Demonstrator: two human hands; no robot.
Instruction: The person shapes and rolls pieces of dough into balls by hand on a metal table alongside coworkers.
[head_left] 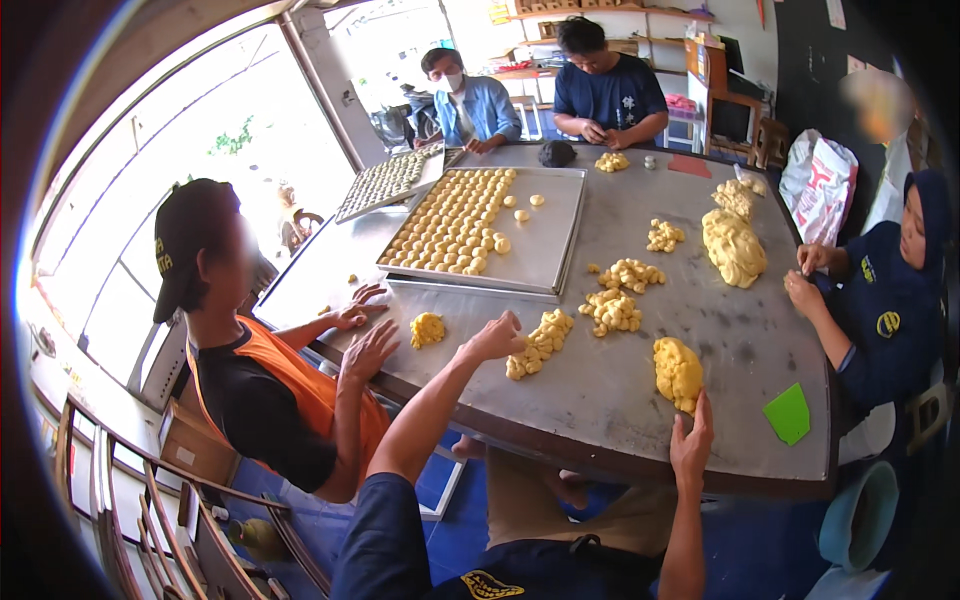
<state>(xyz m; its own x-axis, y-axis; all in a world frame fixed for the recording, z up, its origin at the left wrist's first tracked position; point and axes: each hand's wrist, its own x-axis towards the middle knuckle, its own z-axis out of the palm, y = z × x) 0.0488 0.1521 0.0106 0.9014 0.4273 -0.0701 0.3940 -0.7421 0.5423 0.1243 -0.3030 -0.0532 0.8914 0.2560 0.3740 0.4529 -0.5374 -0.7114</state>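
My left hand (494, 337) reaches over the near edge of the table with its fingers curled in. It is at the left end of a pile of small yellow dough pieces (541, 344), and what it holds, if anything, is hidden. My right hand (692, 436) rests against the near end of a big yellow dough lump (678, 372), its fingers stretched out and the thumb apart. Farther up the table sit more heaps of dough pieces (611, 312). A green dough scraper (787, 414) lies to the right of the lump.
A large tray (556, 240) holds rows of dough balls, with another filled tray (412, 178) behind it. A co-worker in an orange vest (290, 390) stands close on my left, hands by a small dough heap (427, 330). Others work at the far and right sides, near a larger dough mass (733, 248).
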